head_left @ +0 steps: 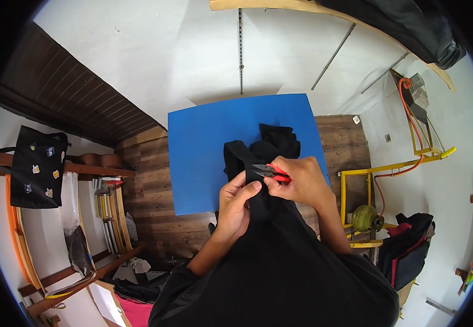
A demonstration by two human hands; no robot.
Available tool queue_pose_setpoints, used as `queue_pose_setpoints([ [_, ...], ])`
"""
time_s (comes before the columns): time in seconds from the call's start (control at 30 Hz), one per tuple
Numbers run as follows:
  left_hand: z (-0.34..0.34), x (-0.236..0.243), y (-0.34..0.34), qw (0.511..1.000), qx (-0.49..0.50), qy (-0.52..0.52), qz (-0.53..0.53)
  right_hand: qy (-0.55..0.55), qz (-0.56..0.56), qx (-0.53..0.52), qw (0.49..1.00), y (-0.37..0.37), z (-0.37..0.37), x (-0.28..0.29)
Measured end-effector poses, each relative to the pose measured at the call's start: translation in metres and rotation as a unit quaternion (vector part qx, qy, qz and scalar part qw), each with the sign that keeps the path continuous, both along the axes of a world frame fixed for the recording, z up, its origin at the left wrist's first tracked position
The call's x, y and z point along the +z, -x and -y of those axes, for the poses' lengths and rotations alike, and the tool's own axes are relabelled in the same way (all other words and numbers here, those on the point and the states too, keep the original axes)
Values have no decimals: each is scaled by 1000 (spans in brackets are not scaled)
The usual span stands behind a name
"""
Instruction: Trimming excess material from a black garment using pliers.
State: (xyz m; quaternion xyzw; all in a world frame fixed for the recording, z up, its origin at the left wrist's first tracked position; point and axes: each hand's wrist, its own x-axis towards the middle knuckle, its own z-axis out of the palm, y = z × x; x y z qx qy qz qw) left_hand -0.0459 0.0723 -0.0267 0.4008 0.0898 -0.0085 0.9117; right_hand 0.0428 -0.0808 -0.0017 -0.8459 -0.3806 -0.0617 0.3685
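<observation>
Head view: pinching black cloth (238, 152) in left grip (236, 200), red-handled snips (281, 176) in right grip (301, 182).
Over blue bench (204, 158), with blades (259, 168) near, at twelve o'clock from left thumb (253, 186): could nick cloth or thumb through a slip.

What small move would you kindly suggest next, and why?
Perhaps slide the left hand slightly back along the black fabric it pinches, since its thumb sits close to the bare metal blades of the red-handled snips in the right hand.
</observation>
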Motion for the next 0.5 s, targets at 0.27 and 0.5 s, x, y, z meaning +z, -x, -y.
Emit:
queue_pose_setpoints([
  [0.27,5,9,-1,998,-39,-35,44,7,-10,-5,1000,-2,3,-2],
  [0.5,10,-4,-7,996,27,-70,42,-9,-2,0,1000,0,10,1],
])
